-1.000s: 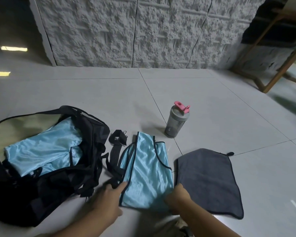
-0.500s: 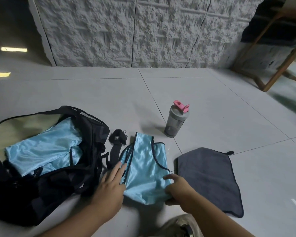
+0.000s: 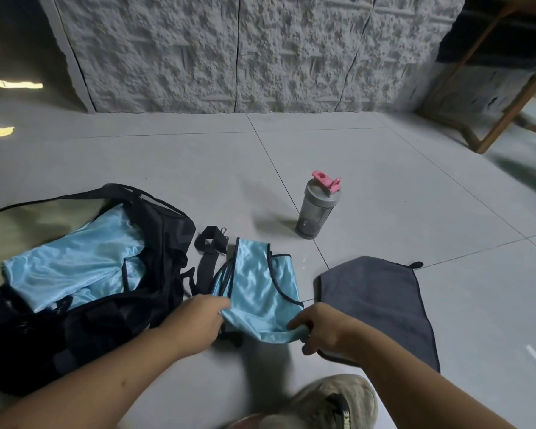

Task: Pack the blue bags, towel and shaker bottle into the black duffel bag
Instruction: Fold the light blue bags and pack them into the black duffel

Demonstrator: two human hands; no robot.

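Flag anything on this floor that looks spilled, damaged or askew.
Nothing stands out. The grey shaker bottle with the pink lid stands upright, the dark grey towel lies flat, and no spill shows on the pale tiled floor.

The black duffel bag (image 3: 84, 320) is cut off at the left edge. The left hand (image 3: 195, 323) hides its own fingertips (curled under the blue bag (image 3: 260, 292)). The right forearm covers the towel (image 3: 381, 301) near corner.

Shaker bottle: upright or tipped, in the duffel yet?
Upright and out. The shaker bottle stands on its base on the floor tiles, pink lid on top, apart from the black duffel bag.
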